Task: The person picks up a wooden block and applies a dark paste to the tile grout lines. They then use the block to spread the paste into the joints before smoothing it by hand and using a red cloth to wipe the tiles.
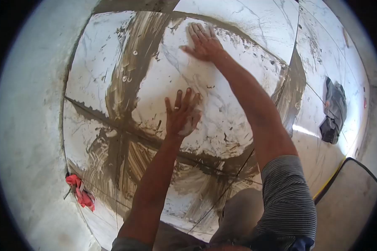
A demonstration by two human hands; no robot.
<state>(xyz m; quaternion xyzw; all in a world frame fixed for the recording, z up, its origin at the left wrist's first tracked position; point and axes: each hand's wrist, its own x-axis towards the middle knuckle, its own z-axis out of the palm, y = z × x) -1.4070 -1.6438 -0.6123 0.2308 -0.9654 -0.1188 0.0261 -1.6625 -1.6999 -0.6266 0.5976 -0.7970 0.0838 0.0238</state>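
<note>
Both of my hands rest on a white marbled floor tile (222,96) that is smeared with brown-grey paste. Near the tile's centre-left lies my left hand (182,113), palm down with its fingers spread and a ring on one finger. Farther away, by the tile's upper edge, my right hand (204,44) is flat with the thumb out to the left; pale residue coats its fingers. Neither hand holds anything. Wet brown paste (130,79) runs in wide streaks along the joints around this tile.
A red cloth (80,192) lies at the lower left beside the wall (29,117). Dark grey cloth (335,106) is on the tiles at the right. A yellow-and-black edge (329,184) shows at the lower right. My knees are at the bottom.
</note>
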